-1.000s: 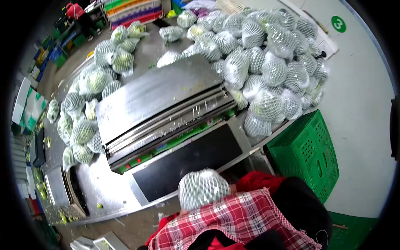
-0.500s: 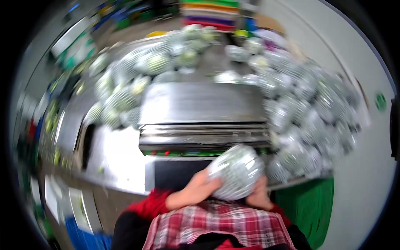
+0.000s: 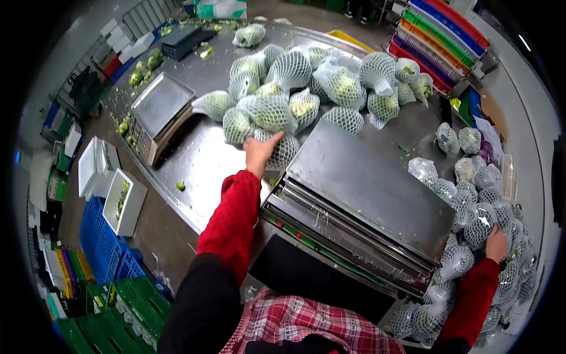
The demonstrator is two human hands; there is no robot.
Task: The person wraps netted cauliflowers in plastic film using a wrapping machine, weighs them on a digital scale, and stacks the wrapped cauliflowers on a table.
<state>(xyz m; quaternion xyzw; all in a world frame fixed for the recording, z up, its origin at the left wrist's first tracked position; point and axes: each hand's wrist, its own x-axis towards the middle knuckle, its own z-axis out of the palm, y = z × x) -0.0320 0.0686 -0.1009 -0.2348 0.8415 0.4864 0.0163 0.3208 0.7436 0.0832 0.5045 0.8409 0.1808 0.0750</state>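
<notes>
My left hand (image 3: 261, 152) reaches to the near edge of the pile on the left, its fingers spread over a net-wrapped vegetable (image 3: 283, 151). Other pale green vegetables in white foam net (image 3: 269, 112) lie just beyond it. At the right, my right hand (image 3: 496, 243) rests on the heap of netted, film-covered vegetables (image 3: 479, 224); its fingers are partly hidden, and whether it grips one cannot be made out. Between my arms stands the wrapping machine (image 3: 371, 183), with a metal top, rollers and a dark plate in front.
A scale with a metal pan (image 3: 162, 105) stands at the table's left. Stacked coloured trays (image 3: 436, 44) are at the back right. White foam boxes (image 3: 125, 202), a blue crate (image 3: 101, 242) and green crates (image 3: 138, 307) are on the floor at left.
The view has swung left. My hands, which held a wrapped vegetable together in front of me, have moved apart, the left to the left pile, the right to the right heap.
</notes>
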